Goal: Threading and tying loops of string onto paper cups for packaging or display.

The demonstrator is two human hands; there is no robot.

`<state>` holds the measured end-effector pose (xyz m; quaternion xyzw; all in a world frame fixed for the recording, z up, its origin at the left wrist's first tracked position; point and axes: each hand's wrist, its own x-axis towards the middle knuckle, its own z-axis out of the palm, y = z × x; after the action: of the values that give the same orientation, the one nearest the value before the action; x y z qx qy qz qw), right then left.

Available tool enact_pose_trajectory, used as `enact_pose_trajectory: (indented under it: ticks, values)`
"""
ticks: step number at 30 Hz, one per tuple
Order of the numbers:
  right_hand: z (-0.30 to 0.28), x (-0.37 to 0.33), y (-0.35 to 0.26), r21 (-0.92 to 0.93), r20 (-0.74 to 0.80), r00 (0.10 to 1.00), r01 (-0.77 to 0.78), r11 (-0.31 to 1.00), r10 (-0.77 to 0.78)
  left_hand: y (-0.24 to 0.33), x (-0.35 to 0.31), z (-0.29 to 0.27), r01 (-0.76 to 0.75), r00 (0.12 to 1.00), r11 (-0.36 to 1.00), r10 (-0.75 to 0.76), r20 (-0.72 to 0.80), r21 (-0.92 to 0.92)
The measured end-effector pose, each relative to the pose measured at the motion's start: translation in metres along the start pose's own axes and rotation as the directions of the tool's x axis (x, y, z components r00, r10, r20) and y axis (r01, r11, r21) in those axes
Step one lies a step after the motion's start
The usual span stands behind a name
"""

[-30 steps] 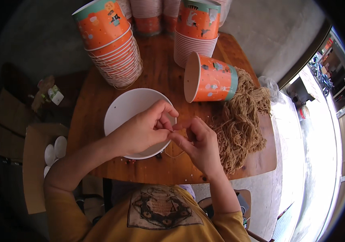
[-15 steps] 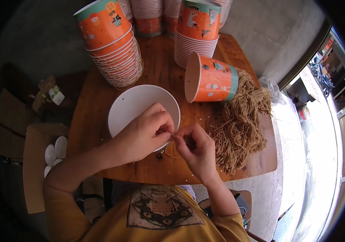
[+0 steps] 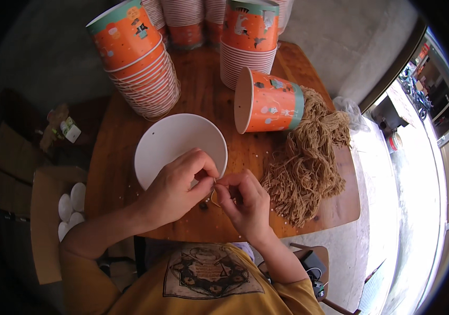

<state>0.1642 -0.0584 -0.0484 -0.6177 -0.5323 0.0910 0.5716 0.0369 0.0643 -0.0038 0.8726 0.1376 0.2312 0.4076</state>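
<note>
White bucket [image 3: 169, 139], centre frame, sits close to left hand [image 3: 178, 181] and right hand [image 3: 246, 203], both pinched narrow, apparently on thin cord [image 3: 214, 199], presumably for fine control.

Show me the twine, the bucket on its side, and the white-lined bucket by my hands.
Twine [image 3: 308, 170]: head view, middle of the tan heap.
Bucket on its side [image 3: 275, 103]: head view, orange outer wall.
White-lined bucket [image 3: 177, 139]: head view, white inside.

Smooth paper-like bucket [image 3: 174, 139], rough fibrous cord bundle [image 3: 308, 170], glossy wooden table [image 3: 198, 79], matt wall [image 3: 334, 47]
</note>
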Motion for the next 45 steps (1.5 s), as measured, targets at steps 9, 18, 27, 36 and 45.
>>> enact_pose_trajectory:
  ticks: [9,18,27,36,45]
  values:
    - [0.0,0.0,0.008,0.207,-0.009,0.986,-0.16,0.965,0.165,-0.003,0.003,0.001,0.152,0.988,0.943,-0.134,0.082,-0.297]
    - [0.005,-0.004,0.016,0.489,0.04,0.947,-0.297,0.82,0.319,-0.003,0.009,-0.002,0.351,0.934,0.81,-0.269,0.234,-0.469]
    - [0.004,-0.005,0.015,0.416,0.045,0.948,-0.305,0.857,0.316,0.001,0.009,0.003,0.419,0.908,0.808,-0.361,0.215,-0.415]
    - [0.005,-0.01,0.016,0.377,0.02,0.951,-0.292,0.879,0.308,0.002,0.01,-0.002,0.507,0.862,0.679,-0.412,0.296,-0.531]
    - [0.004,-0.009,0.011,0.257,-0.024,0.974,-0.21,0.943,0.224,-0.016,0.019,-0.013,0.655,0.749,0.348,-0.418,0.515,-0.67]
